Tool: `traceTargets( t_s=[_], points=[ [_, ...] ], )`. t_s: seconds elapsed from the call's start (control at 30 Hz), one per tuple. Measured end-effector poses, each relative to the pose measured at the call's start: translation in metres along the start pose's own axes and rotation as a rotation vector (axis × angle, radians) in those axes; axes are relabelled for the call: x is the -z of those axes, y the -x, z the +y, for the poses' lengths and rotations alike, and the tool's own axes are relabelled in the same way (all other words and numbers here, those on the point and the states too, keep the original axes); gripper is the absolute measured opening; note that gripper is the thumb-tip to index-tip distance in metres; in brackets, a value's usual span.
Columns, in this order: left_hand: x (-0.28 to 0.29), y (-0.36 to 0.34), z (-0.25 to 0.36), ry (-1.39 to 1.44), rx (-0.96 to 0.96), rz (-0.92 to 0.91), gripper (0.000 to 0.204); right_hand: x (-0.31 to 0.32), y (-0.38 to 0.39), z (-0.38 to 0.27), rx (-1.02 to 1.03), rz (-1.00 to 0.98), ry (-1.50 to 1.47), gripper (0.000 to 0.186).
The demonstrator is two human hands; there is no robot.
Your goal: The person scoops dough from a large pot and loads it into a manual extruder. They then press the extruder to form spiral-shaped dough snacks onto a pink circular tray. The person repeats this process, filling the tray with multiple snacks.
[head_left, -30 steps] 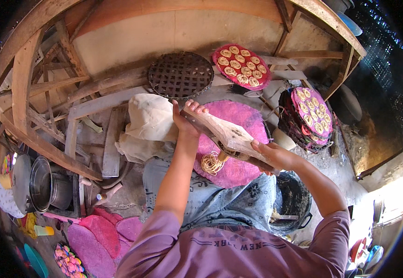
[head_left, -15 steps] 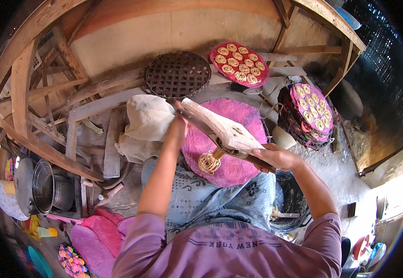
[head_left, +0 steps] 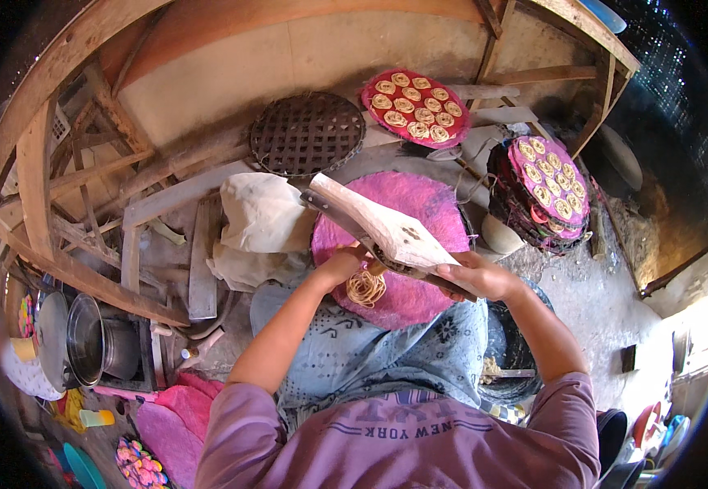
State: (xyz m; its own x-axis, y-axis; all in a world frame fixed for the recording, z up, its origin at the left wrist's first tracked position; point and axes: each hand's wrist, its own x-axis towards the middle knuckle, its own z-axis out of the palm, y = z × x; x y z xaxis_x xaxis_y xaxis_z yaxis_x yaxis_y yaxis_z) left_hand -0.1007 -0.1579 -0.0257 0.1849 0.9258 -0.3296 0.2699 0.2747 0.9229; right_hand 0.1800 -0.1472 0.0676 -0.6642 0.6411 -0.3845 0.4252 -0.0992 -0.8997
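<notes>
My right hand (head_left: 484, 275) is closed around the right end of a wooden press (head_left: 399, 232), a long pale block lying on a darker board, held tilted above my lap. My left hand (head_left: 344, 267) is under the press, its fingers curled by the short tube (head_left: 377, 267) on the press's underside; what they grip is partly hidden. Just below that tube, a coil of pale dough strands (head_left: 366, 289) rests on a round pink cloth-covered tray (head_left: 431, 303) across my knees.
Beyond the tray lies a dark woven lattice tray (head_left: 307, 134). A red round tray (head_left: 416, 108) with several dough coils is beside it. Stacked trays (head_left: 546, 191) with more coils stand at the right. A cream cloth bundle (head_left: 263, 216) is at the left, near wooden beams (head_left: 203, 261).
My left hand has let go of the press's left end and moved down beneath it, beside the tube and the coil. My right hand keeps its hold on the right end.
</notes>
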Motion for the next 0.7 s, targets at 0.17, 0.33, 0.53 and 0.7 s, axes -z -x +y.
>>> traceTargets(
  t_s=[0.17, 0.33, 0.53, 0.7],
  points=[
    [0.010, -0.017, -0.023, -0.267, -0.117, -0.095, 0.048, 0.000, -0.003, 0.005, 0.027, -0.019, 0.002, 0.052],
    [0.009, -0.029, -0.045, -0.531, -0.192, 0.075, 0.052, -0.001, -0.003, 0.005, 0.065, 0.041, 0.021, 0.052],
    [0.008, -0.011, -0.056, -0.555, -0.286, 0.152, 0.046, 0.002, 0.003, 0.006, 0.089, 0.084, 0.005, 0.054],
    [0.002, 0.027, -0.055, -0.782, -0.530, 0.364, 0.047, 0.005, 0.011, 0.011, 0.073, 0.093, -0.091, 0.055]
  ],
)
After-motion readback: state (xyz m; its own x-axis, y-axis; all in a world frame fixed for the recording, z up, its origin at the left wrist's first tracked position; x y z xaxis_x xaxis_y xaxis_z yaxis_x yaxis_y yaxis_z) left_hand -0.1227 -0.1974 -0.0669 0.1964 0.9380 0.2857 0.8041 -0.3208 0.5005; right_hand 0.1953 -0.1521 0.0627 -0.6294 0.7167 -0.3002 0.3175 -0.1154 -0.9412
